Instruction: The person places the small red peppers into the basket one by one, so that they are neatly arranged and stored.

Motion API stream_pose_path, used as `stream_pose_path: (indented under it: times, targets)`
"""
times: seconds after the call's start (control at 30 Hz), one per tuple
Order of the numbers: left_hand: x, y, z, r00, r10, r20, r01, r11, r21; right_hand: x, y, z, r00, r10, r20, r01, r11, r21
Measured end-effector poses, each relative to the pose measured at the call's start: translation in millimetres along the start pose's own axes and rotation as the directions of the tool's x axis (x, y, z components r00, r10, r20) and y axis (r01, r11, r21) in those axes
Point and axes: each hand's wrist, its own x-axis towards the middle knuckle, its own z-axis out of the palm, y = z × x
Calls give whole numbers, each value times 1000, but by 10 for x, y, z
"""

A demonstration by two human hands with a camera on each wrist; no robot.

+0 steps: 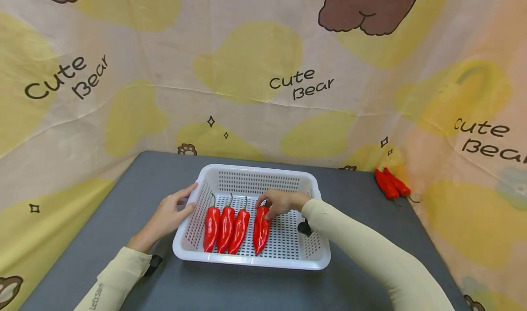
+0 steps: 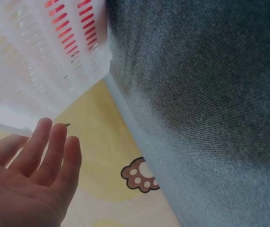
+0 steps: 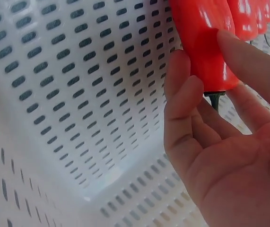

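A white perforated plastic basket (image 1: 251,261) stands on the grey table. Inside its left half, three glossy red peppers (image 1: 226,228) lie side by side, stems toward the back. To their right, my right hand (image 1: 281,202) reaches in and grips a fourth-placed red pepper (image 1: 261,235) near its stem end. The right wrist view shows thumb and fingers on either side of this pepper (image 3: 205,47), its dark stem pointing into the palm. At the basket's left rim, my left hand (image 1: 169,214) touches the outside with its fingers extended; its fingers (image 2: 61,151) look loosely straight.
Two more red peppers (image 1: 389,185) lie at the table's far right edge, against the patterned cloth (image 1: 255,132). That cloth rises behind and beside the grey table (image 1: 350,192). The basket's walls surround the right hand's working space.
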Motion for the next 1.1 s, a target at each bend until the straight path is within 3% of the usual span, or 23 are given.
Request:
stream_pose_path:
  times: [0.37, 1.1]
  targets:
    - [-9, -15, 16, 1000, -14, 5, 14, 1000, -1, 31, -53, 66, 1000, -19, 22, 17, 998, 55]
    - [-5, -26, 15, 1000, -19, 2, 19, 1000, 9, 91, -19, 145, 999, -35, 8, 35, 999, 22]
